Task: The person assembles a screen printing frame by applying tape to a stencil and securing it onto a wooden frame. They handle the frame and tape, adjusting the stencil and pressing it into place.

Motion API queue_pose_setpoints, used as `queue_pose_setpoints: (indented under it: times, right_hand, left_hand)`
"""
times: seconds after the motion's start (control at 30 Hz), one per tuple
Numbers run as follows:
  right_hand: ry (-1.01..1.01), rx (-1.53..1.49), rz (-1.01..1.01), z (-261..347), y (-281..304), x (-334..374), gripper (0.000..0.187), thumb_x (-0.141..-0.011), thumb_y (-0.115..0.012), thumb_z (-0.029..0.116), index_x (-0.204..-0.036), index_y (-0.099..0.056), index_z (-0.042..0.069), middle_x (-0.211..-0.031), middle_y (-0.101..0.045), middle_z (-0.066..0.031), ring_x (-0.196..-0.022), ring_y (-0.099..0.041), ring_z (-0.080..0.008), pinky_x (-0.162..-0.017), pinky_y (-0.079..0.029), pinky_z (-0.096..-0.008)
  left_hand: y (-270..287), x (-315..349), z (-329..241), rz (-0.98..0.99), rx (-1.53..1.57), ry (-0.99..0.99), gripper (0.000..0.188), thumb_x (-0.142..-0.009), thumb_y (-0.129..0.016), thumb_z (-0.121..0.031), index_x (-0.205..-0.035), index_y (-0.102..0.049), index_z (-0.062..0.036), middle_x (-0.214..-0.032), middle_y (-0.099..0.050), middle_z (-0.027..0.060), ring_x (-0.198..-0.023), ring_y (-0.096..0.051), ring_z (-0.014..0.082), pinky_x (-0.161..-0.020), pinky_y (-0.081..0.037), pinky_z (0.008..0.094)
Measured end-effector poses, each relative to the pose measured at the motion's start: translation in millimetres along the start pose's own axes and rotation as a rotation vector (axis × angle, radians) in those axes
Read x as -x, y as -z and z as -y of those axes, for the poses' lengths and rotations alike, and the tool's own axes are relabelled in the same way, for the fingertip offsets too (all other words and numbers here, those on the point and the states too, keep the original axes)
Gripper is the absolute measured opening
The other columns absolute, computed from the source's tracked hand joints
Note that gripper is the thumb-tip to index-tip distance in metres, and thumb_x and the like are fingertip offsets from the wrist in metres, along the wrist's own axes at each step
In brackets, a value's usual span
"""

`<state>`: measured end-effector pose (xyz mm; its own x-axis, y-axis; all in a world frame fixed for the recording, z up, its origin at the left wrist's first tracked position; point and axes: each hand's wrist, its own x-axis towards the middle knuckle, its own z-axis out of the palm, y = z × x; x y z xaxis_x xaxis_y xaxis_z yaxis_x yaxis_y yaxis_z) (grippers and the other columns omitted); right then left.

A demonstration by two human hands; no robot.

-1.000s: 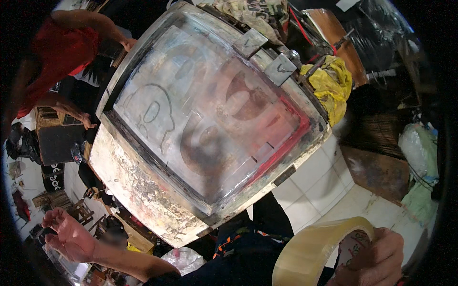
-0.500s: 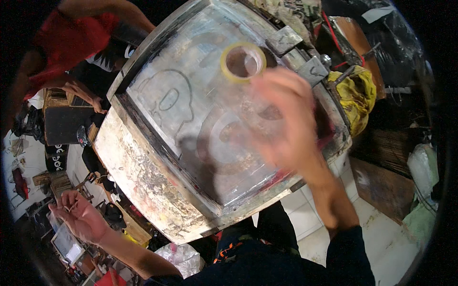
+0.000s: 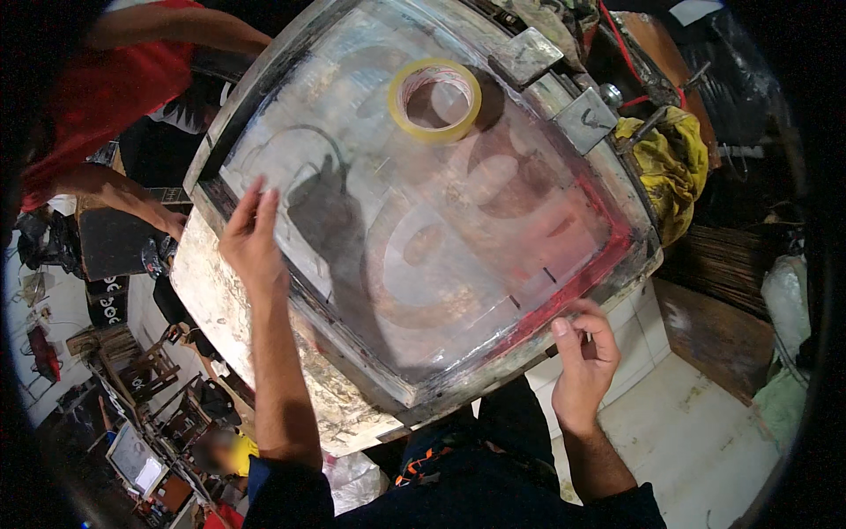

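Observation:
A screen-printing frame (image 3: 304, 278) lies in front of me, its mesh showing faint rounded outlines and a red ink smear along the near right side. A roll of clear yellowish tape (image 3: 471, 99) rests flat on the mesh toward the far side. My left hand (image 3: 254, 242) is over the frame's left rail, fingers stretched out and holding nothing, its shadow falling across the mesh. Beside the frame's near right edge is my right hand (image 3: 583, 357), its fingers loosely bent, thumb apart, nothing visible in it. Whether its fingertips touch the rail, I cannot tell.
Metal clamps (image 3: 586, 122) grip the frame's far right side. A yellow cloth (image 3: 674, 172) hangs beside them. Someone in a red shirt (image 3: 115, 115) stands at the far left, one hand near the pale, stained board (image 3: 220, 309) under the frame. Stacked cardboard (image 3: 731, 273) stands at right.
My right hand has moved from over the mesh down to the frame's near right edge. My left hand has come up from the lower left to the left rail.

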<state>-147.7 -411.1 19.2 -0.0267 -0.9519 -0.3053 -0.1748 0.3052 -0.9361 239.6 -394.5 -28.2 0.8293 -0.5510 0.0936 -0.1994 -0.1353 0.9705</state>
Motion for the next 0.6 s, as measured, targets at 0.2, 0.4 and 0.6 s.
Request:
queue_pose_setpoints:
  times: [0.2, 0.4, 0.6]
  right_hand:
    - [0.436, 0.657, 0.033, -23.9, -2.6, 5.8, 0.024, -0.067, -0.088, 0.009, -0.076, -0.067, 0.015, -0.102, -0.055, -0.0069, -0.104, -0.049, -0.032, -0.093, -0.038, -0.0471]
    - [0.606, 0.788, 0.102, -37.0, -25.4, 16.1, 0.024, -0.069, -0.082, 0.018, -0.069, -0.059, 0.017, -0.102, -0.057, -0.0051, -0.105, -0.048, -0.0324, -0.094, -0.033, -0.0491]
    - [0.596, 0.829, 0.104, -43.4, -32.8, 19.1, 0.024, -0.07, -0.081, 0.019, -0.07, -0.057, 0.017, -0.101, -0.058, -0.0053, -0.105, -0.048, -0.0318, -0.092, -0.031, -0.0483]
  left_hand:
    - [-22.7, -21.3, 20.2, 0.137, -0.179, -0.005, 0.019, -0.091, -0.083, -0.02, -0.095, -0.075, -0.0023, -0.091, -0.069, -0.0004, -0.076, -0.051, 0.0086, -0.069, -0.042, 0.0253]
    - [-28.4, -49.4, 40.4, 0.182, -0.451, -0.225, 0.025, -0.085, -0.088, -0.024, -0.091, -0.077, -0.0026, -0.095, -0.066, 0.0053, -0.081, -0.055, 0.0159, -0.073, -0.046, 0.0301]
    - [-34.3, -59.3, 48.7, 0.204, -0.494, -0.141, 0.028, -0.082, -0.09, -0.027, -0.09, -0.078, -0.0023, -0.093, -0.065, 0.0081, -0.082, -0.059, 0.0184, -0.074, -0.049, 0.0318]
